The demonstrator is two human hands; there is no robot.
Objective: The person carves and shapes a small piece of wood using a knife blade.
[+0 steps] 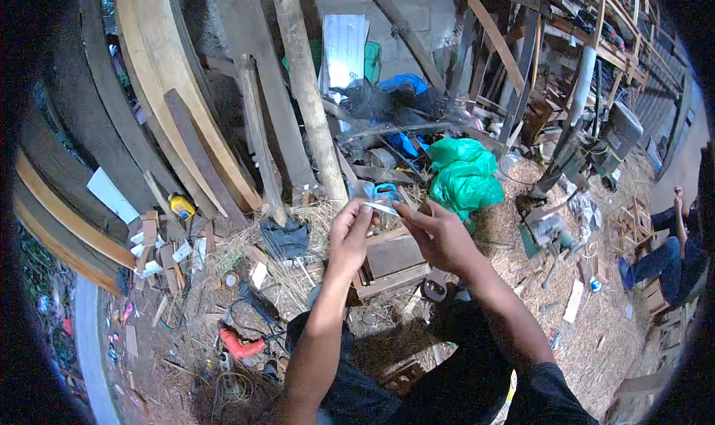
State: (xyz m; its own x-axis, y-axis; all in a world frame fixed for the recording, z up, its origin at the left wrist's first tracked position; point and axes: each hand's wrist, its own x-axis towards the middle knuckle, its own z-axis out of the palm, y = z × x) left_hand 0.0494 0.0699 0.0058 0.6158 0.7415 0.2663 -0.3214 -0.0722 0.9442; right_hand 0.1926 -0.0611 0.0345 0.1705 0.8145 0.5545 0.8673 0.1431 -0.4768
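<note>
Both hands are raised in front of the body, close together. My left hand (351,235) pinches one end of a small, thin white piece (380,208) between thumb and fingers. My right hand (432,231) has its fingertips at the other end of the same piece, with the fingers bent together. What the white piece is cannot be made out. Just behind it lies a blue-handled tool (385,190). Below the hands is a wooden box-like block (395,257) on the ground.
A red power drill (242,343) lies at the lower left. Behind the hands is a green plastic bag (465,176). Long planks (160,68) lean at the left, near a yellow bottle (181,207). At the far right sits another person (678,254). Wood shavings cover the ground.
</note>
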